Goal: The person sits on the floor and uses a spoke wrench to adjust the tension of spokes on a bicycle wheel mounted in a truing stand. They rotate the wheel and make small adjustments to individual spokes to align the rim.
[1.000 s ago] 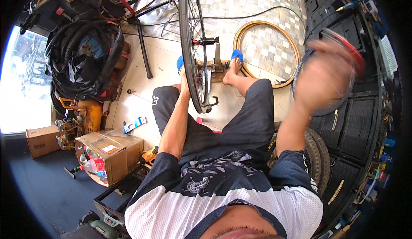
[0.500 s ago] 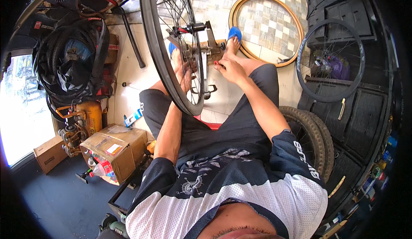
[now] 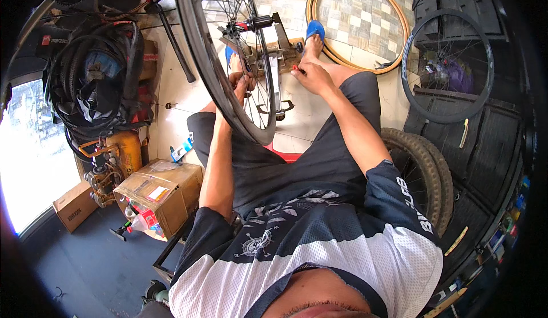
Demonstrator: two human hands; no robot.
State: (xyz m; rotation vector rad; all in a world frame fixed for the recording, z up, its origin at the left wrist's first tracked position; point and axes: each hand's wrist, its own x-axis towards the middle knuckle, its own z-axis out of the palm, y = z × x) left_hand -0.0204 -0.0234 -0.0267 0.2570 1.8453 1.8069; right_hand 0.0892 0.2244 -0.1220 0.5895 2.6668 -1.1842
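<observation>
Between my legs a bicycle wheel [image 3: 258, 134] with a black rim stands upright in a metal truing stand [image 3: 275, 55] with a wooden base. My left hand [image 3: 242, 84] is at the spokes, fingers bent and pressed together on what looks like a spoke; the rim hides part of this hand. To the right of the stand, my right hand [image 3: 315, 79] pinches a small red tool [image 3: 295, 68], possibly a spoke wrench, between thumb and fingers. That hand is apart from the wheel.
Tan-edged tyres [image 3: 407, 32] lie on the tiled floor ahead. On the right are another spoked wheel [image 3: 490, 69] and knobby tyres [image 3: 444, 192]. At left stand a cardboard box [image 3: 185, 185], an orange tank [image 3: 127, 149] and a heap of black tyres [image 3: 68, 78]. A bike frame [image 3: 165, 21] reaches in behind.
My view has shifted a little, so most things sit higher in the picture. The left hand's fingers have drawn together at the spokes. The right hand keeps its pinch on the red tool.
</observation>
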